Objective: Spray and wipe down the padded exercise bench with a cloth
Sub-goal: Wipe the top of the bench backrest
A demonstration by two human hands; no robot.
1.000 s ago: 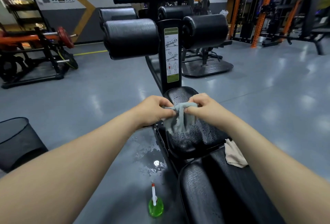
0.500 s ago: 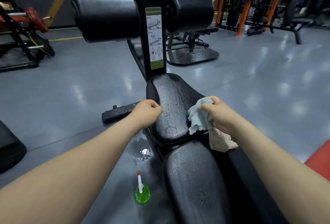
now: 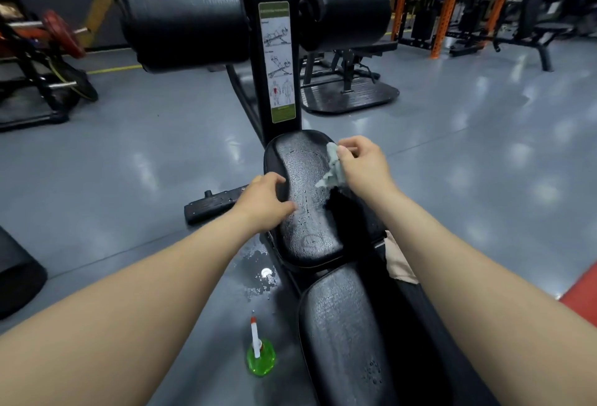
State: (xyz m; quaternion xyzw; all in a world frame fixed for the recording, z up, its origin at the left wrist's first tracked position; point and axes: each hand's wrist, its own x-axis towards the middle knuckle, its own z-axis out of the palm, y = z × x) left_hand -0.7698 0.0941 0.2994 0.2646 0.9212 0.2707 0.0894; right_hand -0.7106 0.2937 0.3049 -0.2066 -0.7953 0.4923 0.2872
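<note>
Wetting is visible across the black padded seat pad (image 3: 303, 211) of the exercise bench. Droplets bead its surface, so spraying appears complete for this section and wiping is the step in hand. The nearer black back pad (image 3: 342, 325) also carries droplets.

The right hand (image 3: 363, 168) holds the pale grey crumpled cloth (image 3: 332, 168) at the far right part of the seat pad. The thumb and fingertips pinch the upper bunch of the cloth. Its loose tail hangs down toward the wet vinyl, though actual contact cannot be confirmed. Gathering the cloth at the top probably allows it to be re-bunched into a pad before the stroke. The right forearm extends straight forward, with the wrist slightly raised.

The left hand (image 3: 268, 202) rests on the left edge of the seat pad with its fingers bent and close together, fingertips on the surface. This is likely a brace for the body. Whether it clamps the edge cannot be determined.

The green plastic spray bottle (image 3: 260, 354) stands on the grey floor near the left of the bench, beside a small puddle (image 3: 258, 273) and within reach for re-spraying.
</note>
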